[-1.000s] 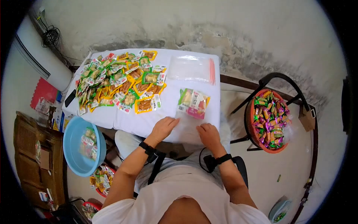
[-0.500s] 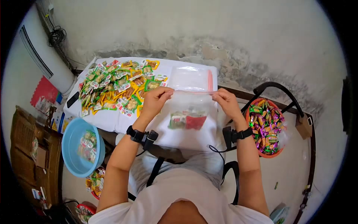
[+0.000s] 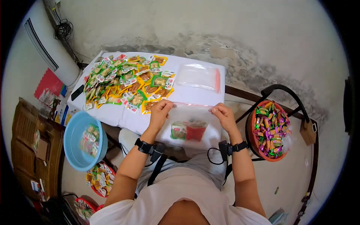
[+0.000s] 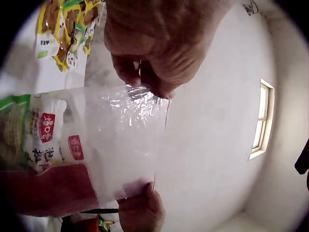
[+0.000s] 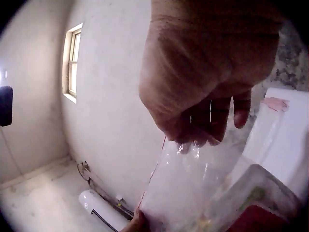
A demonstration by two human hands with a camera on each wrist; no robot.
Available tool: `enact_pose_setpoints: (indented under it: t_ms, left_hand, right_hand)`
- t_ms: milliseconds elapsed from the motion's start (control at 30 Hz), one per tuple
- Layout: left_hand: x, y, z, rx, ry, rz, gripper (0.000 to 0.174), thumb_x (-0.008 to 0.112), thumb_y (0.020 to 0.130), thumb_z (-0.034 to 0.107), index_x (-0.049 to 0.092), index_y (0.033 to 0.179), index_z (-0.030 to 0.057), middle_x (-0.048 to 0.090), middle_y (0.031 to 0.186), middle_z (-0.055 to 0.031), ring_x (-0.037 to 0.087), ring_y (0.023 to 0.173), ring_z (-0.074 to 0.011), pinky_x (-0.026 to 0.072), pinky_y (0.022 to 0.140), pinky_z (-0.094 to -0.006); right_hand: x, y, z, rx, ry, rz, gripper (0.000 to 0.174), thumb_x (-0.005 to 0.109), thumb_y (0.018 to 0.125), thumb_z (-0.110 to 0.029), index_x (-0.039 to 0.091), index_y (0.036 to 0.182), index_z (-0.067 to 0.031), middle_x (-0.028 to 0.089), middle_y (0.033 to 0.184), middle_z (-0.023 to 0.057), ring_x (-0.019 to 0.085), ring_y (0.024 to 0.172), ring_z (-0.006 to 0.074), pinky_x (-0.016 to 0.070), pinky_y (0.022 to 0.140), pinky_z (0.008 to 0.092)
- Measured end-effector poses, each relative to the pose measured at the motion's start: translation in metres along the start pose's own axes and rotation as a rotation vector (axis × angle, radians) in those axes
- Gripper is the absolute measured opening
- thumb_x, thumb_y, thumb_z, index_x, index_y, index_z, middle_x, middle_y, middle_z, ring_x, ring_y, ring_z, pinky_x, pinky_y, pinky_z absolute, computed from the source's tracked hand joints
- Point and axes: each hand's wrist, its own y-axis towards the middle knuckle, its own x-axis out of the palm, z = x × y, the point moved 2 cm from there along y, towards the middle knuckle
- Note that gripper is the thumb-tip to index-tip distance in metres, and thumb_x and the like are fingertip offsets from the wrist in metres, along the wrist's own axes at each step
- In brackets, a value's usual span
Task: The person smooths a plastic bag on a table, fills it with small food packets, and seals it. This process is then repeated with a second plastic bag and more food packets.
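Note:
A clear zip bag point(image 3: 190, 113) with a red strip along its top hangs in front of me. My left hand point(image 3: 160, 112) pinches one top corner, and my right hand point(image 3: 224, 115) pinches the other. Inside, at the bottom, are snack packets point(image 3: 188, 131) with green and red parts. The left wrist view shows the bag film point(image 4: 128, 140) stretched between both hands, its top edge straight. In the right wrist view, thumb and fingers of the right hand point(image 5: 207, 63) grip the film. Beyond the bag, a stack of flat clear bags point(image 3: 197, 77) lies on the white-covered table point(image 3: 204, 98).
A heap of snack packets point(image 3: 120, 80) covers the table's left part, beside a black phone point(image 3: 77, 92). Left of the table stands a blue basin point(image 3: 71, 150) holding filled bags. An orange basin point(image 3: 250, 133) of wrapped sweets sits on a chair at the right.
The packed bag lay flat on the table with both hands near it; now both hands hold it up by its top corners. Since half a second ago, hands and bag have come nearer the body.

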Motion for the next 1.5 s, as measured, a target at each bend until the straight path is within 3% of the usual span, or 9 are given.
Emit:
enact_pose_setpoints:
  t_ms: [133,233,300,400,633,767,967,1400,1500]
  left_hand:
    - [0.011,-0.011,0.003,-0.059,-0.192,0.014,0.015,0.055,0.090,0.016,0.064,0.084,0.0040,0.067,0.082,-0.0025,0.054,0.064,-0.0039,0.0411,0.049,-0.0180]
    - [0.015,-0.018,0.013,-0.050,-0.057,0.023,0.015,0.055,0.090,0.015,0.064,0.086,0.0043,0.067,0.081,-0.0026,0.056,0.067,-0.0044,0.0416,0.049,-0.0179]
    - [0.018,-0.019,0.007,-0.035,-0.068,0.016,0.014,0.055,0.090,0.015,0.064,0.087,0.0046,0.066,0.082,-0.0022,0.056,0.067,-0.0044,0.0419,0.049,-0.0180]
    - [0.015,-0.022,0.002,0.019,-0.057,0.049,0.013,0.056,0.090,0.014,0.065,0.088,0.0048,0.065,0.081,-0.0013,0.055,0.067,-0.0044,0.0423,0.050,-0.0181]
    - [0.001,-0.024,0.005,0.205,0.130,0.040,0.012,0.062,0.085,0.013,0.066,0.089,0.0025,0.062,0.081,-0.0037,0.056,0.067,-0.0097,0.0441,0.057,-0.0231]
    - [0.004,-0.020,0.029,0.510,0.374,0.020,0.013,0.067,0.080,0.015,0.067,0.087,0.0039,0.063,0.079,-0.0082,0.059,0.070,-0.0205,0.0462,0.064,-0.0304]
    - [0.004,-0.012,0.047,0.386,0.549,-0.176,0.011,0.067,0.078,0.020,0.068,0.082,0.0089,0.064,0.078,-0.0077,0.060,0.073,-0.0253,0.0471,0.065,-0.0333]
    - [-0.008,-0.016,0.047,0.406,0.629,-0.105,0.009,0.064,0.079,0.018,0.066,0.078,0.0090,0.063,0.075,-0.0085,0.060,0.074,-0.0266,0.0473,0.065,-0.0357]
    - [-0.003,-0.012,0.054,0.578,0.827,-0.182,0.018,0.069,0.075,0.020,0.066,0.087,0.0086,0.064,0.083,-0.0074,0.061,0.079,-0.0256,0.0464,0.072,-0.0378]
  right_hand:
    - [0.005,-0.005,0.005,0.102,0.095,-0.021,0.017,0.058,0.087,-0.014,0.064,0.092,0.0011,0.057,0.082,0.0031,0.053,0.079,0.0107,0.0415,0.074,0.0240]
    - [0.008,0.001,-0.028,-0.058,-0.118,0.119,0.026,0.065,0.080,-0.012,0.061,0.103,-0.0005,0.059,0.088,0.0070,0.055,0.084,0.0171,0.0430,0.076,0.0287]
    - [0.019,0.008,-0.064,-0.467,-0.569,0.146,0.044,0.072,0.071,-0.012,0.058,0.111,-0.0039,0.060,0.095,0.0112,0.056,0.089,0.0257,0.0431,0.078,0.0345]
    - [0.049,0.020,-0.085,-0.576,-0.586,-0.045,0.052,0.076,0.064,-0.013,0.058,0.113,-0.0065,0.059,0.096,0.0138,0.053,0.091,0.0316,0.0419,0.079,0.0386]
    - [0.073,0.041,-0.073,-0.287,-0.423,-0.238,0.011,0.071,0.071,-0.010,0.064,0.077,-0.0049,0.058,0.072,0.0071,0.056,0.067,0.0230,0.0440,0.063,0.0322]
    - [0.071,0.039,-0.076,-0.228,-0.402,-0.252,0.009,0.068,0.074,-0.014,0.064,0.075,-0.0069,0.058,0.073,0.0089,0.058,0.071,0.0273,0.0452,0.060,0.0362]
    - [0.071,0.036,-0.082,-0.304,-0.485,-0.223,0.007,0.066,0.074,-0.013,0.063,0.075,-0.0064,0.058,0.073,0.0092,0.057,0.072,0.0283,0.0454,0.063,0.0375]
    - [0.025,0.022,-0.068,-0.343,-0.630,-0.176,0.008,0.062,0.077,-0.012,0.060,0.075,-0.0048,0.055,0.072,0.0112,0.055,0.073,0.0311,0.0434,0.063,0.0400]
    - [0.027,0.021,-0.073,-0.354,-0.632,-0.182,0.008,0.062,0.078,-0.011,0.060,0.076,-0.0038,0.055,0.073,0.0124,0.054,0.073,0.0320,0.0434,0.063,0.0404]
